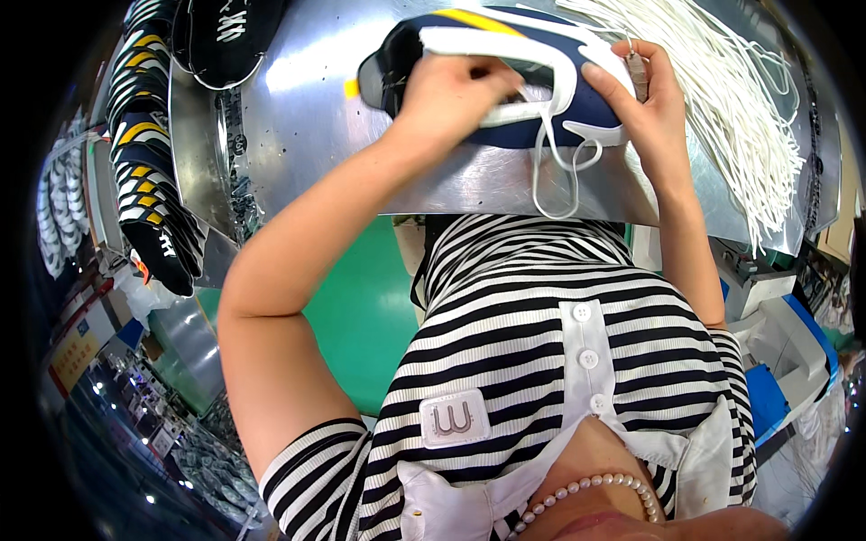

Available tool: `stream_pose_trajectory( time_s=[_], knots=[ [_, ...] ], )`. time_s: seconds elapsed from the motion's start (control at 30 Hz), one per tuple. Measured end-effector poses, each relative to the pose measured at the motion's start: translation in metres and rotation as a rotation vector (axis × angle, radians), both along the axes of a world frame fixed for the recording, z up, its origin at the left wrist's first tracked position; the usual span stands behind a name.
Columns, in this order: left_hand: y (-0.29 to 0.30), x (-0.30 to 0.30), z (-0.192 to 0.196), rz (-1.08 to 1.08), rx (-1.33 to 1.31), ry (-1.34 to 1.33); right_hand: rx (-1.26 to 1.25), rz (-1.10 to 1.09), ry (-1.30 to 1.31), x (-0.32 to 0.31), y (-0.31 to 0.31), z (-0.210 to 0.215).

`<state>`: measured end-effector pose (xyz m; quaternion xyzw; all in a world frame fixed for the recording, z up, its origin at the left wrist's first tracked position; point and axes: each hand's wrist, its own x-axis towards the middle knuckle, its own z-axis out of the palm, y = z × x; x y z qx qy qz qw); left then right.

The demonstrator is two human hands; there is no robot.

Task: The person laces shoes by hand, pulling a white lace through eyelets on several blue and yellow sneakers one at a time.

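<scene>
A navy, white and yellow shoe upper point(600, 106) lies sideways on the metal table, its opening facing up and its toe to the right. My left hand point(451, 95) reaches into the opening with fingers curled together. Motion blurs them, and what they hold is hidden. My right hand point(657, 104) grips the toe end, thumb on top. A brown wrapped piece point(637, 76) shows at its fingers; I cannot tell if it is tape or a tool. A white shoelace point(538, 180) comes out near the opening and hangs in loops over the table's front edge.
A thick bundle of white laces point(735, 117) spreads over the right of the metal table point(307, 117). A black shoe upper point(225, 41) sits at the far left, beside a long row of nested uppers point(144, 167). Green floor point(361, 298) shows below the table's edge.
</scene>
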<state>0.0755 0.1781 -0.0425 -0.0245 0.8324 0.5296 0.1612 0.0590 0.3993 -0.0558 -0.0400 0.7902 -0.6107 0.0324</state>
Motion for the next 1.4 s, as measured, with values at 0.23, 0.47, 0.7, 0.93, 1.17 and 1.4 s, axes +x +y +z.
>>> stream_pose_trajectory(
  time_s=[0.23, 0.47, 0.7, 0.93, 1.17, 1.4],
  knots=[
    [0.01, 0.0, 0.013, -0.038, 0.163, -0.003, -0.151, 0.032, -0.261, -0.001, 0.007, 0.008],
    [-0.024, -0.002, 0.025, -0.063, -0.638, 0.863, -0.158, -0.019, -0.176, 0.004, 0.02, -0.002],
    [-0.234, 0.041, 0.084, 0.643, -1.338, 0.666, -0.157, -0.038, -0.222, 0.002, 0.072, -0.003],
    [0.015, 0.013, 0.106, -0.445, 0.071, 0.755, 0.647, -0.027, 0.332, -0.006, 0.063, -0.023],
    [0.045, -0.02, 0.072, -0.133, -0.17, 0.9, 0.018, -0.041, 0.177, 0.0, 0.07, 0.001],
    [0.067, -0.019, 0.051, -0.067, -0.157, 0.76, -0.579, 0.084, -0.269, 0.006, 0.027, 0.018]
  ],
)
